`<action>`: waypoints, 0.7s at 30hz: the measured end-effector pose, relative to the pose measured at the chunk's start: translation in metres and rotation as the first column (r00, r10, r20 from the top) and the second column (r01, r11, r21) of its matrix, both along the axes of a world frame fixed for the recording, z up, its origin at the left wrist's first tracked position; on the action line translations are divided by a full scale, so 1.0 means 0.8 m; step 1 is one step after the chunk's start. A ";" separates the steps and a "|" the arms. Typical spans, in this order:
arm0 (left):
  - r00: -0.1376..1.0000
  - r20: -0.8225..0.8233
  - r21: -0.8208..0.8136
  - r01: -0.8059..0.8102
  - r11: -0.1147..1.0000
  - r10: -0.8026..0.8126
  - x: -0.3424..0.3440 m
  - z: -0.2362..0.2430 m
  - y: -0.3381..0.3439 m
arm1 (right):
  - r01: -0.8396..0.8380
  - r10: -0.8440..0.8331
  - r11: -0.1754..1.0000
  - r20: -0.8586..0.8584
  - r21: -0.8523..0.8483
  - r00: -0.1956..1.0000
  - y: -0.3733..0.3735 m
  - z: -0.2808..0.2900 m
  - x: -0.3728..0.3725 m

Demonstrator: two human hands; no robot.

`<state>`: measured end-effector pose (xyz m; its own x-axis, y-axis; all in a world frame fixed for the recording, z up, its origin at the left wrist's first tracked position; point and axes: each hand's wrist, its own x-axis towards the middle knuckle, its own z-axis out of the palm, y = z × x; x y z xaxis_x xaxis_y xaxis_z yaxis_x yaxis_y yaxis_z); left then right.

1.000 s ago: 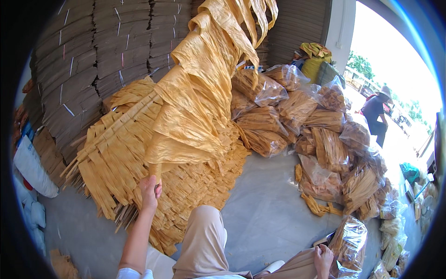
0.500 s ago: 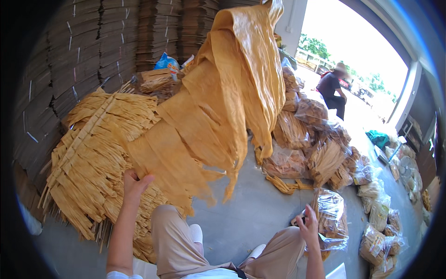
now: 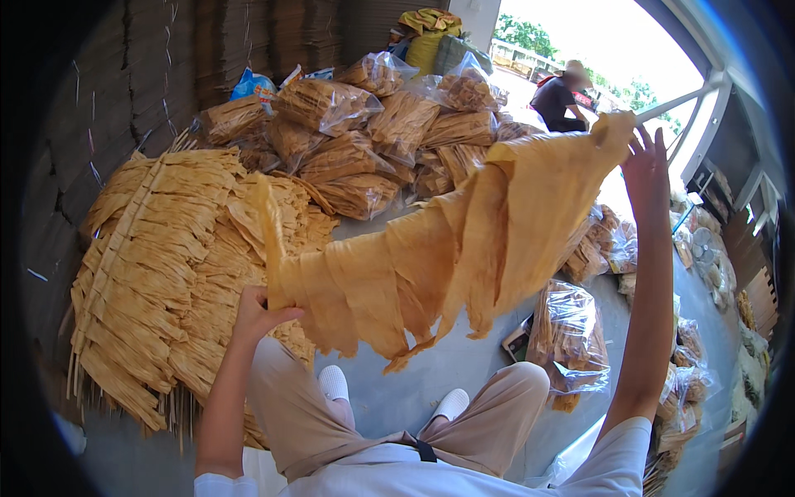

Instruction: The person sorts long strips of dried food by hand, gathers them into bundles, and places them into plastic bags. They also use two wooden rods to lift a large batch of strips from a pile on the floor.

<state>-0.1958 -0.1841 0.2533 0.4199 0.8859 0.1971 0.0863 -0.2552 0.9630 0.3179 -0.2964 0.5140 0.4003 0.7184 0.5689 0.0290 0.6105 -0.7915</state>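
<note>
A long, pliable tofu skin sheet (image 3: 464, 248), yellow-tan with ragged strips along its lower edge, stretches across the space before me. My left hand (image 3: 263, 313) pinches its left end between thumb and fingers, over my left knee. Raised at the right, my right hand (image 3: 647, 170) has its fingers stretched out beside the sheet's upper right end; whether the fingertips touch it is hard to tell. To my left, a large pile of similar tofu skin (image 3: 157, 265) lies in layers, with thin sticks (image 3: 116, 257) running through it.
Clear bags of dried tofu skin (image 3: 339, 170) are heaped at the back. Another bag (image 3: 571, 331) stands by my right knee, with more at the far right. Stacked brown cardboard (image 3: 99, 91) lines the left wall. Near the bright doorway, a person (image 3: 559, 99) sits in dark clothing.
The tofu skin sheet has swung down and right from high in the air, now spread sideways. My right hand has risen from beside my knee to its far end. My left hand keeps its pinch.
</note>
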 end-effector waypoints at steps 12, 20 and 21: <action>0.915 -0.049 -0.193 0.384 0.903 -0.400 0.056 -0.017 0.066 | -0.408 0.396 0.913 -0.206 -0.020 0.895 -0.021 -0.087 -0.016; 0.873 -0.230 -0.554 0.246 0.795 -0.430 0.103 -0.080 0.102 | -0.234 0.243 0.969 -0.500 0.082 0.831 -0.009 -0.096 -0.042; 0.880 -0.312 -0.542 0.144 0.828 -0.358 0.109 -0.093 0.107 | -0.242 0.254 0.966 -0.517 0.093 0.818 -0.007 -0.101 -0.043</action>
